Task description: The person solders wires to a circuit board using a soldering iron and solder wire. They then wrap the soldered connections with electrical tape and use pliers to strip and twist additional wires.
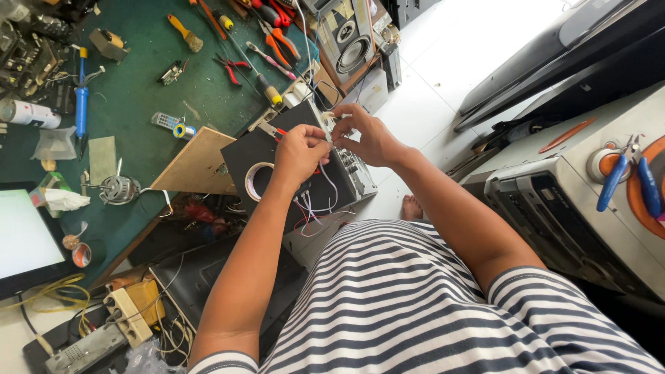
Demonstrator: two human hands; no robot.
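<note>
Both hands meet over a black box-shaped speaker cabinet (277, 163), pinching thin white and red wires (320, 201) between them. Left hand (299, 154) is closed tight, thumb and forefinger nipping the wire end; right hand (367, 136) has fingertips (337, 123) drawn narrow on the same strand, touching the left's. Whether the ends are bare or twisted is too small to tell. Wires loop down just below the grip, toward the striped shirt (415, 305).

Just under the left hand: a roll of tape (258, 181) lying on the cabinet. Beside the right hand: a grey control panel with knobs (357, 173).

Judgement: fine wire work like this goes best with the pinch kept short, close to the tips, and slack left in the loops so nothing tugs at the cabinet.

Further out from the grip, left: a green workbench (138, 90) with red-handled pliers (234, 67), a blue soldering tool (81, 104), a small motor (119, 189). Far right: blue-handled cutters (613, 181) on a white appliance (554, 194).
</note>
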